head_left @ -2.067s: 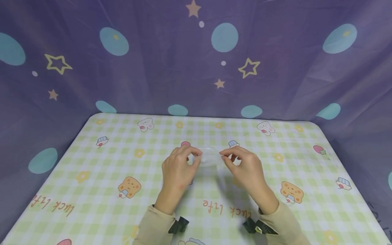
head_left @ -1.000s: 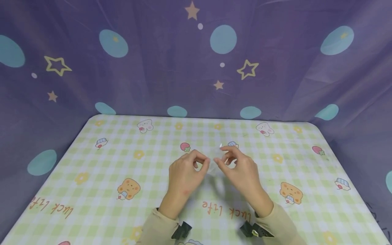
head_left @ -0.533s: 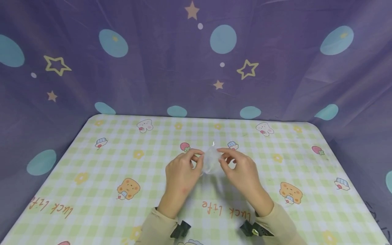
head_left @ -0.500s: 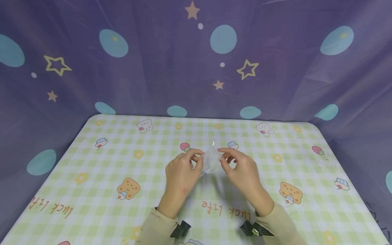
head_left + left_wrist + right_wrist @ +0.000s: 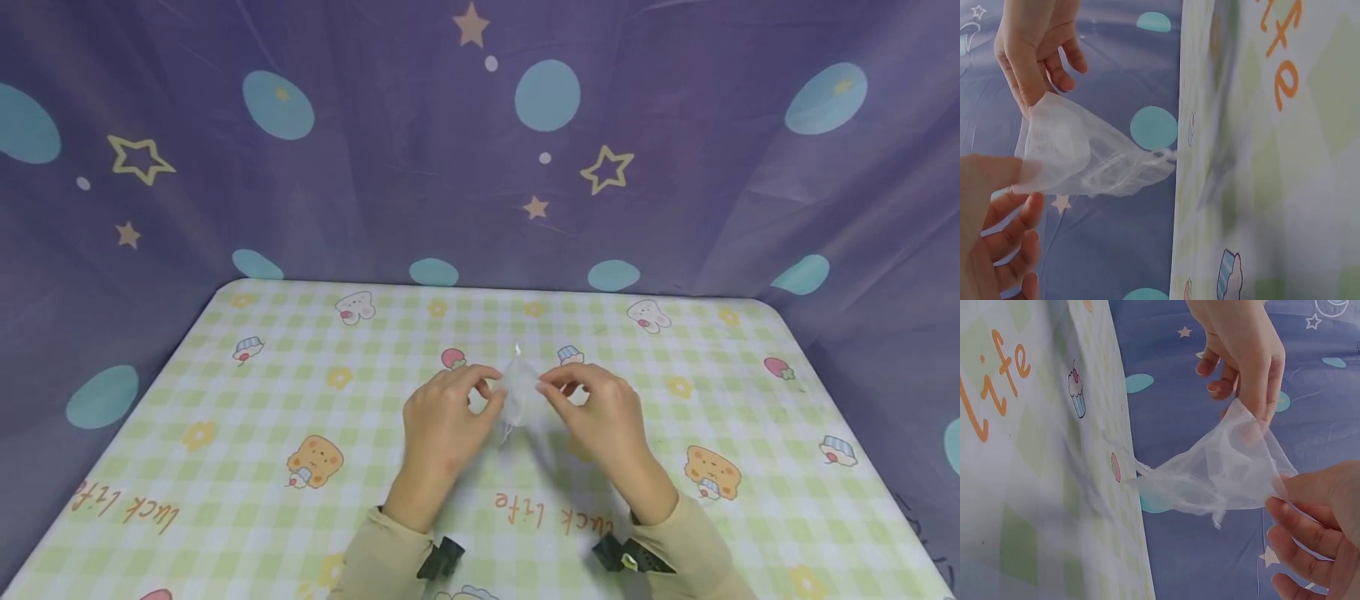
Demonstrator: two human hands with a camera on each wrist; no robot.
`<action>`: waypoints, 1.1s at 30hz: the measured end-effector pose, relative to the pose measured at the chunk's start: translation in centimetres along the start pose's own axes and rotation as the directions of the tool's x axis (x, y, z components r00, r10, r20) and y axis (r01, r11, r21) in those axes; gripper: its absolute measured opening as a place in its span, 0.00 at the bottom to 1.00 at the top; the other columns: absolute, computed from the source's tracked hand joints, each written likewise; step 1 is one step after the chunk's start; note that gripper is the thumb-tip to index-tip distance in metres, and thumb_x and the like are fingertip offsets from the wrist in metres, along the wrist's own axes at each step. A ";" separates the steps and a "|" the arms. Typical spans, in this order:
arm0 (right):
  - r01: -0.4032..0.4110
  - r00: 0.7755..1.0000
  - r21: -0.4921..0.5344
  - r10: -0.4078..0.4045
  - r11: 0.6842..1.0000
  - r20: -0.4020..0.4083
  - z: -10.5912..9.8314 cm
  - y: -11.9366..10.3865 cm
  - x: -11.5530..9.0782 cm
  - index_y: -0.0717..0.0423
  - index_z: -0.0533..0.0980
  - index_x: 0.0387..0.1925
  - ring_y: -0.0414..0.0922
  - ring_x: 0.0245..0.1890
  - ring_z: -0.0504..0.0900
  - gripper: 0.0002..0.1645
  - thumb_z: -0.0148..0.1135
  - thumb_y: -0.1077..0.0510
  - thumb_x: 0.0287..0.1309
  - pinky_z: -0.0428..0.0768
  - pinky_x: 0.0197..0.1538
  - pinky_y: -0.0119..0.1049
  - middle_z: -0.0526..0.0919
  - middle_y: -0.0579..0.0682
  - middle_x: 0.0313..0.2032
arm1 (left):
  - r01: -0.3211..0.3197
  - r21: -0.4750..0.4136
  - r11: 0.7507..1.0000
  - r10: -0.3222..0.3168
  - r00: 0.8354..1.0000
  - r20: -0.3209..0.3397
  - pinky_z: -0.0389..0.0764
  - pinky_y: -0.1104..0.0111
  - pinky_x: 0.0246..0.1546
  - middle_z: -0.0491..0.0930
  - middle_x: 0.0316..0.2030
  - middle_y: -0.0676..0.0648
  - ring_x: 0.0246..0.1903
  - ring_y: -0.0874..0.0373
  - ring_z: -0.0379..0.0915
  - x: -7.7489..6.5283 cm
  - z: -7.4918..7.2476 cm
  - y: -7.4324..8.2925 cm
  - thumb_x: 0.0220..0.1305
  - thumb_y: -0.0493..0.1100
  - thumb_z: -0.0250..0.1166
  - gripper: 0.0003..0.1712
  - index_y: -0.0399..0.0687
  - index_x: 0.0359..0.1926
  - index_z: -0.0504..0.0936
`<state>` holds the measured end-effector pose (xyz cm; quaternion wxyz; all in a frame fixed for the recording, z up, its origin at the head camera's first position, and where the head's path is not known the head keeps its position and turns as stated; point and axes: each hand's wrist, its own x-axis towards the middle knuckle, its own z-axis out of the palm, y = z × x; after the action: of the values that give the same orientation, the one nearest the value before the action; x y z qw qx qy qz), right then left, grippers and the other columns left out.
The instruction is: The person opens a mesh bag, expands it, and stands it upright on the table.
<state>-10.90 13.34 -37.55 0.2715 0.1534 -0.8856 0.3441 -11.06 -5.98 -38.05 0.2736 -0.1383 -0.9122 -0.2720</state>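
Note:
A small, sheer white mesh bag (image 5: 518, 397) is held up between my two hands, over the middle of the table. My left hand (image 5: 452, 417) pinches one side of its rim between thumb and index finger. On the opposite side, my right hand (image 5: 606, 410) pinches the rim the same way. The wrist views show the mesh (image 5: 1075, 147) spread at the top and narrowing to a crumpled lower end. Thin white cord (image 5: 1218, 519) dangles from the bag in the right wrist view. The other fingers of both hands are loosely bent.
Beneath the hands lies a green-and-white checked tablecloth (image 5: 247, 408) with printed cartoon figures and lettering. A purple curtain (image 5: 420, 167) with stars and blue ovals hangs behind the table's far edge and at both sides. Black straps (image 5: 442, 558) sit at the beige cuffs.
The bag was first stretched flat between the hands. They came together, shifted their fingertips along the rim, then moved slightly apart; the bag now hangs lower with its cord showing below.

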 end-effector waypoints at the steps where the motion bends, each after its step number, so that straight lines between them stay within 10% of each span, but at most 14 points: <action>1: 0.003 1.000 -0.002 -0.003 1.000 0.002 0.0 0.0 0.0 0.49 0.86 0.30 0.38 0.25 0.80 0.06 0.78 0.59 0.49 0.77 0.28 0.36 0.85 0.41 0.26 | -0.022 0.002 1.000 0.022 1.000 0.000 0.69 0.71 0.21 0.79 0.25 0.63 0.21 0.67 0.70 0.0 0.1 0.0 0.52 0.48 0.76 0.10 0.60 0.37 0.88; 16: -0.020 0.992 -0.043 0.026 0.999 0.126 1.0 -0.7 -0.6 0.49 0.87 0.38 0.40 0.25 0.79 0.11 0.78 0.56 0.49 0.74 0.27 0.34 0.83 0.40 0.26 | -0.022 0.027 0.999 0.025 0.996 -0.086 0.73 0.68 0.22 0.81 0.22 0.61 0.21 0.64 0.73 -0.1 0.2 -0.1 0.55 0.47 0.74 0.02 0.59 0.29 0.89; 33: 0.040 0.998 -0.056 -0.037 0.998 0.058 1.3 -0.5 -0.8 0.50 0.87 0.29 0.39 0.22 0.76 0.07 0.78 0.62 0.47 0.71 0.24 0.31 0.81 0.40 0.23 | -0.132 0.049 0.990 0.136 0.987 -0.088 0.75 0.69 0.24 0.84 0.27 0.61 0.27 0.62 0.79 0.0 0.3 -0.2 0.48 0.47 0.80 0.08 0.61 0.31 0.90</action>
<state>-10.52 12.18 -38.55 0.2572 0.1724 -0.8993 0.3088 -11.22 -5.96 -38.35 0.3355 -0.1808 -0.8930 -0.2392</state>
